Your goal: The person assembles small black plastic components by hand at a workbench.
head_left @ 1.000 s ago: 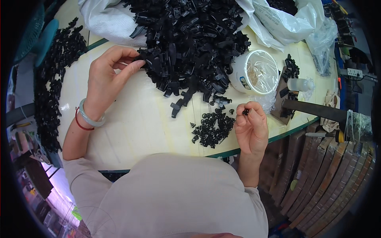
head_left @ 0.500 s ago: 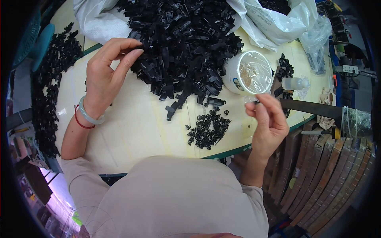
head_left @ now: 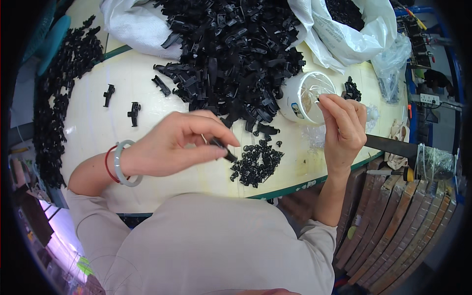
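A short black plastic clip sits pinched between the thumb and fingertips of the left hand, held just above the cream-coloured worktable and right beside a small heap of black ring-shaped pieces. Its moulded shape suggests that it is light and stiff, smooth enough to slip, so a pinch across its narrow middle, as here, seems the surest hold; squeezing hard on a thin end could probably snap or flick it away. The right hand is raised, its fingertips closed together near the mouth of a white plastic tub; whether they pinch some tiny part is too small to tell. The two hands are apart, with the small heap between and below them. Behind lies a large pile of black clips, spilling from a white sack, and a few loose clips lie alone on the bare table to the left. A second bag of clear plastic stands at the right, and a dense row of black parts lines the table's left edge. A pale bangle and a red cord circle the left wrist.
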Available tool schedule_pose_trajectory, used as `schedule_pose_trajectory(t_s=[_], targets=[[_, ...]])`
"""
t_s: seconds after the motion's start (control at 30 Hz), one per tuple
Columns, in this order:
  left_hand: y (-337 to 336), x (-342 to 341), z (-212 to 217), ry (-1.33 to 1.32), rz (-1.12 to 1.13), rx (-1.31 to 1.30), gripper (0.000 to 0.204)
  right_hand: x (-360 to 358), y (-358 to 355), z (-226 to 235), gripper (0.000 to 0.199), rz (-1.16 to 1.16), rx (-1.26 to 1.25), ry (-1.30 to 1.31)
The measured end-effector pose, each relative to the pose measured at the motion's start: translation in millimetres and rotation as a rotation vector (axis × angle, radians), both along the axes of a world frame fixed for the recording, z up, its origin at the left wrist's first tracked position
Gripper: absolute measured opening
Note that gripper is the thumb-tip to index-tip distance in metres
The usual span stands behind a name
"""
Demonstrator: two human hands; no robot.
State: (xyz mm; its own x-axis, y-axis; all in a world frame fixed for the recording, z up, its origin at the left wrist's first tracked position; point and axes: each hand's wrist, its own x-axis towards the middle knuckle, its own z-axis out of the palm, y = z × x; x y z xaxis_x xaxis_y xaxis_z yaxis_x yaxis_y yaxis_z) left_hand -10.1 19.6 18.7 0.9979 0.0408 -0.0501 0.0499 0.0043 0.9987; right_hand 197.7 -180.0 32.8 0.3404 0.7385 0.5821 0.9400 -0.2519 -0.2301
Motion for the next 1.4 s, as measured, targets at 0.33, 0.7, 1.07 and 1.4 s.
schedule_pose_trajectory(t_s=[0.33,0.7,1.07,1.4], targets=[[-9.7,-1.2,-2.7,0.391,-0.072,-0.518,0.037,-1.6,1.9,-1.7,0.021,-0.029,-0.035,-0.023],[-11.9,-2.9,-17.6,0.366,-0.078,-0.504,0.023,-1.5,1.8,-6.2,0.019,-0.048,-0.025,-0.022],[-16.5,-2.2,-15.0,0.383,0.061,-0.739,0.021,-58.4,-0.7,-6.3,0.018,0.005,0.304,0.871],[-20.0,-4.1,-22.5,0.339,0.068,-0.758,0.022,-106.9,14.8,-31.6,0.018,0.119,0.314,1.107]])
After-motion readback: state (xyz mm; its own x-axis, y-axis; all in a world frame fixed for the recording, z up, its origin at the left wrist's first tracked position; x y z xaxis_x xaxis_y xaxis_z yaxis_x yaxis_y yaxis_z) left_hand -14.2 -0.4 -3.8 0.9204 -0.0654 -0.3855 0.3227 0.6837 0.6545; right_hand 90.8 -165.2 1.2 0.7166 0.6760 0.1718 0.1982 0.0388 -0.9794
